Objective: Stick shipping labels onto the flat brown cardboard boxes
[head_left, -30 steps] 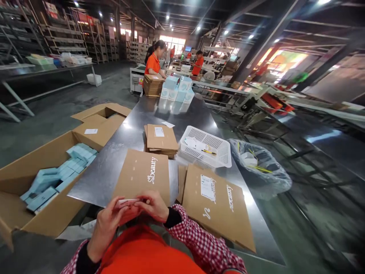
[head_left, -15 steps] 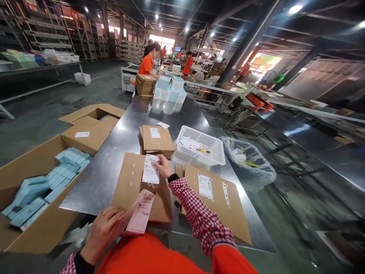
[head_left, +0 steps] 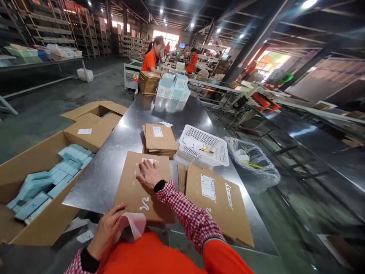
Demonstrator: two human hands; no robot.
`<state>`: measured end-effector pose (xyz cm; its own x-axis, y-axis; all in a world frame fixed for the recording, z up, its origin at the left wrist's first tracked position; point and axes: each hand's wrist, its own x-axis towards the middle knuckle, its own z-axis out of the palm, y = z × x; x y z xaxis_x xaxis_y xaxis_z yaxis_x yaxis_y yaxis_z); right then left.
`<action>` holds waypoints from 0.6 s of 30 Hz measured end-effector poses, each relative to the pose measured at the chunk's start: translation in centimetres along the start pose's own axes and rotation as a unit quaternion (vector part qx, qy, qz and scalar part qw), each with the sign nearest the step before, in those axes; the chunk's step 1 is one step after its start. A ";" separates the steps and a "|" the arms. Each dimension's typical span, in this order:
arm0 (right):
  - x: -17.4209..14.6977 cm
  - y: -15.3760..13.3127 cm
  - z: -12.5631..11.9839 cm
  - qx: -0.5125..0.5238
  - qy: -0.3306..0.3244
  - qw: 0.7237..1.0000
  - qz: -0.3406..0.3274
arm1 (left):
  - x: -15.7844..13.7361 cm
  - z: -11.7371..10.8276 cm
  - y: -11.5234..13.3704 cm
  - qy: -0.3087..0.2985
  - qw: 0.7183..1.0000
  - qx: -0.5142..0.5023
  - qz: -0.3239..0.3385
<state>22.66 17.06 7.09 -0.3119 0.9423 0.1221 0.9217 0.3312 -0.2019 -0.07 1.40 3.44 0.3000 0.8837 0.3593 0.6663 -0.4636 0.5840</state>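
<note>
A flat brown cardboard mailer (head_left: 128, 186) lies on the metal table in front of me. My right hand (head_left: 149, 175) rests on it with fingers spread, holding nothing and pressing over a white printed label (head_left: 148, 160) that it mostly covers. My left hand (head_left: 110, 224) is closed around a strip of labels (head_left: 136, 224), which curls pale side up near the mailer's lower left edge. To the right, more flat mailers (head_left: 219, 203) lie in a stack, the top one bearing a label. Beyond my right hand sits another stack of labelled mailers (head_left: 161, 137).
A white perforated basket (head_left: 222, 152) holds papers and a yellow pen. A plastic-lined bin (head_left: 253, 160) stands off the right edge. At left, an open carton (head_left: 42, 228) contains light-blue boxes. Farther along are stacked blue boxes (head_left: 173, 87) and a co-worker in orange (head_left: 149, 61).
My right hand has gone from gripping the label's edge to lying flat over it on the mailer. The label strip in my left hand has curled over, its printed face turned away.
</note>
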 end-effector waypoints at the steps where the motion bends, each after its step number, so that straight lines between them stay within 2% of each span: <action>1: 0.2 0.1 0.2 0.010 -0.021 1.000 -0.010 | 0.0 -0.1 0.0 -0.003 1.000 -0.008 -0.002; 2: 0.3 0.6 0.2 0.018 -0.036 0.999 0.014 | -0.1 -0.1 0.0 -0.004 1.000 -0.012 -0.006; 4: 0.3 2.8 -0.2 0.031 -0.040 0.988 0.143 | -0.6 -0.1 -0.3 0.012 1.000 -0.001 -0.019; 6: -1.0 5.5 -0.8 0.081 -0.004 0.958 0.273 | -1.4 0.1 -0.9 0.046 0.998 0.035 -0.037; 7: -2.2 6.7 -1.0 0.118 0.015 0.943 0.311 | -1.8 0.3 -1.2 0.057 0.996 0.055 -0.041; 9: -5.2 8.1 -0.8 0.186 0.028 0.924 0.332 | -2.6 1.0 -1.6 0.055 0.994 0.082 -0.037; 12: -9.9 7.9 0.3 0.268 0.032 0.912 0.309 | -3.0 1.9 -1.0 0.035 0.994 0.102 -0.019; 13: -11.1 7.7 0.6 0.313 0.050 0.896 0.311 | -2.8 2.1 -0.6 0.027 0.994 0.106 -0.015; 15: -13.2 7.9 0.6 0.414 0.091 0.847 0.321 | -2.1 2.0 0.6 0.003 0.995 0.101 0.003; 17: -15.5 9.9 -0.4 0.485 0.116 0.801 0.332 | -1.2 1.2 1.8 -0.022 0.997 0.078 0.016; 18: -16.9 11.5 -1.3 0.502 0.123 0.788 0.335 | -0.7 0.7 2.4 -0.025 0.997 0.063 0.021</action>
<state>38.85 4.85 3.93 0.3351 0.9250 -0.1793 0.1753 -0.2482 -0.9527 1.77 -0.29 4.07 0.3599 0.8675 0.3434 0.7322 -0.4907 0.4722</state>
